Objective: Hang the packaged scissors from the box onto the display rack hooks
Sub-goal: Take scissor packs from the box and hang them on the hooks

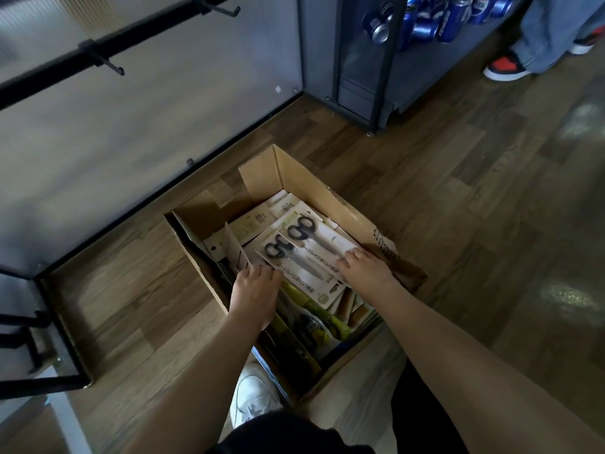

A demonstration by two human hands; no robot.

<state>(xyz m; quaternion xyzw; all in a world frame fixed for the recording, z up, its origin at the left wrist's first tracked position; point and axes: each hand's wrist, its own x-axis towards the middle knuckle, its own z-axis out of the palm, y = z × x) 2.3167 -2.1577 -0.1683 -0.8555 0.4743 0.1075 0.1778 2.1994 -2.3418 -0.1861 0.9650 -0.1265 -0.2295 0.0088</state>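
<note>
The hands (pixel 307 283) hide the lower ends of the packaged scissors (pixel 301 253); the package print is unreadable.

black-handled packaged scissors (pixel 296 253), flat atop box (pixel 294 178)

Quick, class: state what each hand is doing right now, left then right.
Left hand: fingers curled on the near edge of the packaged scissors in the box.
Right hand: grips the same packs' right edge.

Box (pixel 330 198) sits on the floor (pixel 458 198) at center; packaged scissors (pixel 307 253) inside; rack hooks (pixel 111 65) at ten o'clock; cans (pixel 435 21) at one.
</note>
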